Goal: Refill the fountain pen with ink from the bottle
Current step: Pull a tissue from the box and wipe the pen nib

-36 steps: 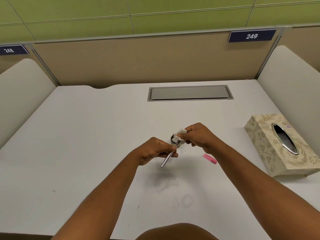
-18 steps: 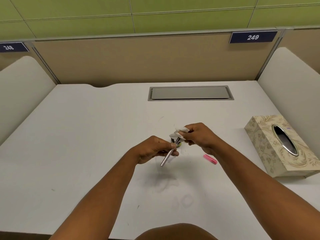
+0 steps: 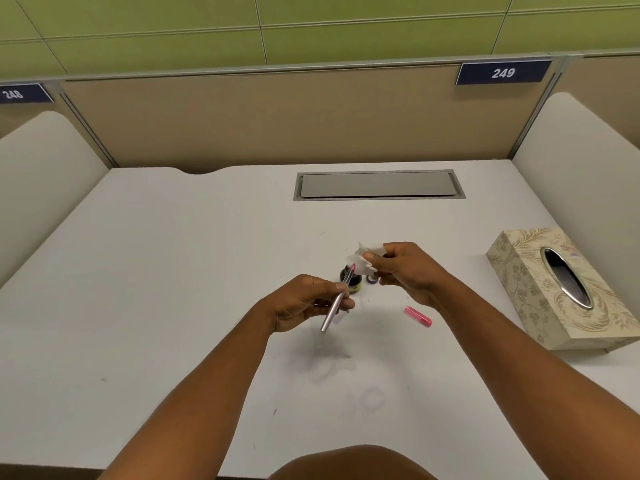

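Fountain pen (image 3: 337, 299) pinched in left hand (image 3: 304, 301), tip raised over the open ink bottle (image 3: 350, 278) at desk centre; right hand (image 3: 401, 268) clutches a crumpled tissue (image 3: 367, 259) just right of the tip — wipe-down step, probably; next, recap with pink cap (image 3: 418, 316).

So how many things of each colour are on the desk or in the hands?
Pink: 1, the cap
Silver with a pink tip: 1, the pen
White: 1, the tissue
Dark: 1, the ink bottle
Purple: 1, a small lid
Beige: 1, the tissue box
Total: 6
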`<state>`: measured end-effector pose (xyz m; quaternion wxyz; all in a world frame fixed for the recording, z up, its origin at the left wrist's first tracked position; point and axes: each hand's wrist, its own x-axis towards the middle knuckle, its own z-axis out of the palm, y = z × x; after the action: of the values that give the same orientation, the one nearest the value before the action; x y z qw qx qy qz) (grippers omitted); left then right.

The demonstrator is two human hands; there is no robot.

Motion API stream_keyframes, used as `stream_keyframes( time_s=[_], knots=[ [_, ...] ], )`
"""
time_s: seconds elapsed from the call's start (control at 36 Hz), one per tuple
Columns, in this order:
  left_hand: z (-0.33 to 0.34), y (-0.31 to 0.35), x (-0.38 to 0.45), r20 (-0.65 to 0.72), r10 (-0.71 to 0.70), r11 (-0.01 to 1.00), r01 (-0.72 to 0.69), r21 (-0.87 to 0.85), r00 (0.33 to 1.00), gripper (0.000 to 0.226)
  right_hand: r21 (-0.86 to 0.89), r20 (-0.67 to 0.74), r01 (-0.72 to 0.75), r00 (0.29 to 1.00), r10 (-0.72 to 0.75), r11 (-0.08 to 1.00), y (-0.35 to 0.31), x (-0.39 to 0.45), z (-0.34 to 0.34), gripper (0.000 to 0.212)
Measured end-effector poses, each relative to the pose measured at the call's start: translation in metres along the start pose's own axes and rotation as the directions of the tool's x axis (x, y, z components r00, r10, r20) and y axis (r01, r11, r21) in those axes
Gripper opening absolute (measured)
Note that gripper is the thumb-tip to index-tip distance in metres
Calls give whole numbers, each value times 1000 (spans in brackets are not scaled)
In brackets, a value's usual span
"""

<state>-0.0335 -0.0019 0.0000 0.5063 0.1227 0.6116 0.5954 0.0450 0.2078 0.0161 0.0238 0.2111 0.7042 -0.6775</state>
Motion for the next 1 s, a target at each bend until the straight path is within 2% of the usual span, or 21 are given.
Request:
stream_keyframes(
  time_s=[0.17,0.33,0.44,0.53,0.69,0.81,0.92,1.0],
  knots=[
    [2,2,0,3,6,998,-6,-65,1000,23,173,180,-38,984,7,984,2,-6,10,20],
    [3,3,-1,24,-3,998,5,-68,1000,23,199,162,-50,987,17,979,4,-5,16,29],
    [3,1,1,42,-9,999,11,-49,999,22,202,178,-81,983,44,976,8,-5,17,21],
    [2,-1,3,57,-16,1000,16,-3,998,22,200,140,-92,988,65,975,10,-5,18,10],
    [-1,-4,8,50,-34,999,32,35,998,20,162,39,-105,994,100,981,13,-2,19,4],
    [-2,-3,9,61,-74,993,68,96,995,21,230,-45,-111,991,125,967,16,4,12,7],
    [-2,-5,13,74,-98,983,85,162,992,28,96,-2,-150,989,151,984,13,8,-1,22],
    [2,-4,17,76,-109,977,93,193,991,30,-69,50,-186,981,190,980,9,12,-10,23]
  ],
)
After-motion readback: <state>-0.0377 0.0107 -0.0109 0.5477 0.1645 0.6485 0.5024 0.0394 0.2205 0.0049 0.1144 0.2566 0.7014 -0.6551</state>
